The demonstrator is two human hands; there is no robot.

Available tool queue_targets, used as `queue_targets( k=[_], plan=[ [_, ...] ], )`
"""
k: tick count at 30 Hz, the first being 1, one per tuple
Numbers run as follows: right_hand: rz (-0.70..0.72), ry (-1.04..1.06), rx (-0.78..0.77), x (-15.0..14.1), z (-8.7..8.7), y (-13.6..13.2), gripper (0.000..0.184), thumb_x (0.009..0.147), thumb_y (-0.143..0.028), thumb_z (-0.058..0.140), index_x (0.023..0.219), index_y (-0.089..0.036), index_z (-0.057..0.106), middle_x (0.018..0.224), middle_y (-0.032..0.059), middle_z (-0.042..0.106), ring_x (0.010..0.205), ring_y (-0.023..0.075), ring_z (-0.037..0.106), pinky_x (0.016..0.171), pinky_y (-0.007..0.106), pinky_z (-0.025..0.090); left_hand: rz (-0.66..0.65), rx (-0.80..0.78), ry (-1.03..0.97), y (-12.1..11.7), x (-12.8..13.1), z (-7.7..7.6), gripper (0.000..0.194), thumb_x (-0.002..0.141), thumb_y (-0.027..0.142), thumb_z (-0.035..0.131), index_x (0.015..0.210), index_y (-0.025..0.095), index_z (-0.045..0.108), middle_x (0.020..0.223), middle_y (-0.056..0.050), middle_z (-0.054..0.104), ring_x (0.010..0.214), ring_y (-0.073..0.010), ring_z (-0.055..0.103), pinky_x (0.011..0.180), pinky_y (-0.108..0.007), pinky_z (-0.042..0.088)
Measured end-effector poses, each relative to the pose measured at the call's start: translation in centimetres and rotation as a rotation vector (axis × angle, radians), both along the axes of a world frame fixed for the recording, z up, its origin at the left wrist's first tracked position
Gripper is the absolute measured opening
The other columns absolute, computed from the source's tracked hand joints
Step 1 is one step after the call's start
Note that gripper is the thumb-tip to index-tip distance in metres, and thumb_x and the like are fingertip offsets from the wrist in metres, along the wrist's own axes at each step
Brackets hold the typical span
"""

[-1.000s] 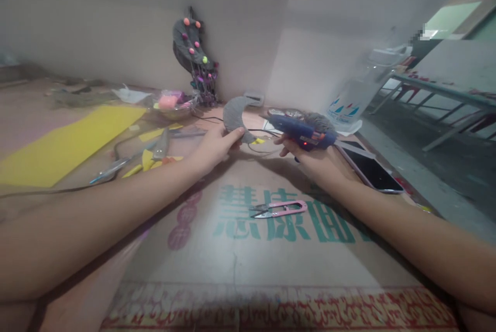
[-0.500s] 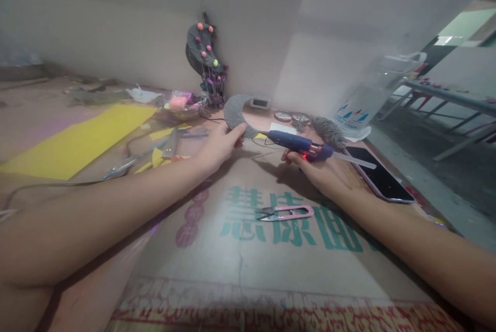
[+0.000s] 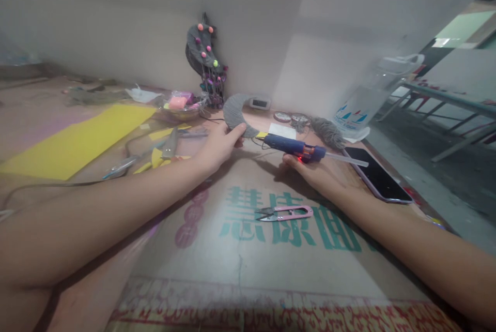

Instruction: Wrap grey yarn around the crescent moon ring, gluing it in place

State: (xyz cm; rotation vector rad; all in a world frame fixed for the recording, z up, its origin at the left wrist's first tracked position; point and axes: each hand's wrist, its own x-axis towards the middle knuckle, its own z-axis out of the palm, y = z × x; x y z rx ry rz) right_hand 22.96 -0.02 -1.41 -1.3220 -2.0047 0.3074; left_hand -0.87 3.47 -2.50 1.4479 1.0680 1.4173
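Observation:
Between the thumb and fingers of my left hand [image 3: 225, 143] is a grey yarn-wrapped crescent [image 3: 234, 112], held up by its lower part. My right hand [image 3: 300, 164] is closed around the handle of a blue glue gun [image 3: 284, 144]. A clear glue stick [image 3: 346, 158] sticks out of its back end, and a small red light glows on it. The gun's nozzle is close to the lower tip of the crescent; whether they touch I cannot tell. Pink thread snips [image 3: 287, 213] lie on the printed cardboard [image 3: 248, 265] below my hands.
A finished-looking grey crescent with coloured pompoms [image 3: 201, 47] leans on the wall. At left lie a yellow sheet [image 3: 81, 140] and yellow scraps [image 3: 157, 159]. On the right are a phone [image 3: 380, 177], grey yarn [image 3: 327, 133] and a clear bottle [image 3: 356, 104]. A cable [image 3: 50, 184] runs at left.
My right hand has moved the glue gun slightly left, its nozzle nearer the crescent's lower tip. My left hand keeps its hold on the crescent, almost unmoved.

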Motion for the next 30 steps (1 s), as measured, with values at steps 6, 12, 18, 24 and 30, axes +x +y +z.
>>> queue_targets(
  k=[6,12,18,24,30],
  plan=[
    [0.002,-0.044,-0.008,0.1,-0.1,0.2,0.036,0.089,-0.054,0.063,0.073,-0.023,0.072,0.067,0.0086,0.071,0.077,0.0316,0.072,0.071,0.042,0.060,0.007,-0.019,-0.006,-0.2,0.2,0.3,0.025,0.087,0.037,0.064,0.074,0.018,0.056,0.067,0.000,0.058,0.063,-0.0122,0.053,0.064,-0.026,0.047],
    [0.046,-0.013,-0.022,-0.1,0.0,0.1,0.042,0.089,-0.061,0.060,0.071,-0.025,0.071,0.064,0.0082,0.069,0.078,0.0322,0.071,0.074,0.044,0.060,0.000,-0.026,-0.002,-0.2,0.1,0.1,0.026,0.087,0.040,0.065,0.076,0.018,0.057,0.069,0.000,0.059,0.063,-0.0125,0.054,0.065,-0.027,0.045],
    [-0.109,-0.011,-0.053,-0.8,0.3,-0.3,0.030,0.087,-0.050,0.065,0.085,-0.021,0.074,0.093,0.0113,0.078,0.101,0.0349,0.072,0.092,0.044,0.058,-0.005,-0.023,-0.016,0.1,0.2,-0.1,0.024,0.086,0.038,0.063,0.076,0.017,0.057,0.067,0.001,0.057,0.061,-0.0117,0.052,0.063,-0.026,0.043],
    [-0.157,0.023,-0.080,-0.8,-0.4,0.1,0.030,0.085,-0.048,0.068,0.095,-0.021,0.075,0.099,0.0095,0.079,0.102,0.0343,0.072,0.096,0.047,0.057,-0.008,-0.027,0.001,0.4,0.0,-0.5,0.026,0.086,0.041,0.063,0.077,0.017,0.057,0.067,0.001,0.058,0.062,-0.0123,0.053,0.062,-0.026,0.042],
    [-0.171,0.011,-0.107,-0.7,-0.4,0.1,0.030,0.085,-0.045,0.069,0.103,-0.022,0.076,0.101,0.0096,0.079,0.103,0.0352,0.072,0.095,0.046,0.057,-0.001,-0.030,0.010,0.4,0.0,-0.5,0.026,0.086,0.041,0.063,0.077,0.017,0.057,0.067,0.000,0.058,0.062,-0.0125,0.053,0.061,-0.026,0.042]
  ],
)
